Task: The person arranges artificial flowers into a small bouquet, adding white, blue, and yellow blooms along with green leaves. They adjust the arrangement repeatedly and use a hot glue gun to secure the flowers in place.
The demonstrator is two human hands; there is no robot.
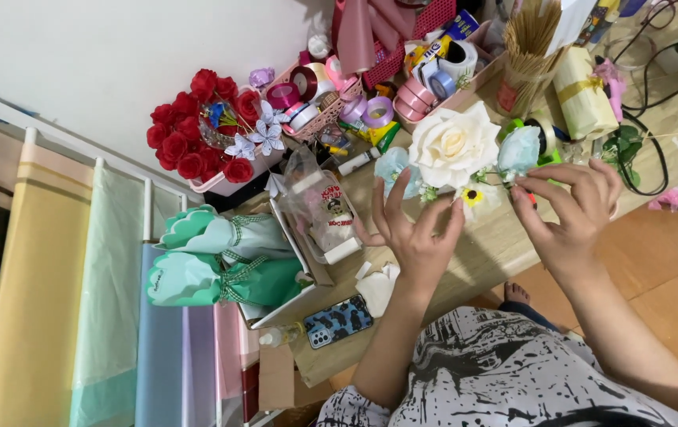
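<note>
Nearest my camera is the patterned shirt (497,372). Both forearms extend from it to the table (497,245). My left hand (418,229) is open, fingers spread, fingertips touching the underside of the flower cluster. My right hand (572,209) is partly curled, fingertips pinching near the small blue bloom (519,150). The white rose (453,144) sits between both hands, its face toward my camera; stem axis cannot be determined. Beyond: ribbon spools (370,107), red roses (196,130). Left: green wraps (220,257), phone (337,320).
</note>
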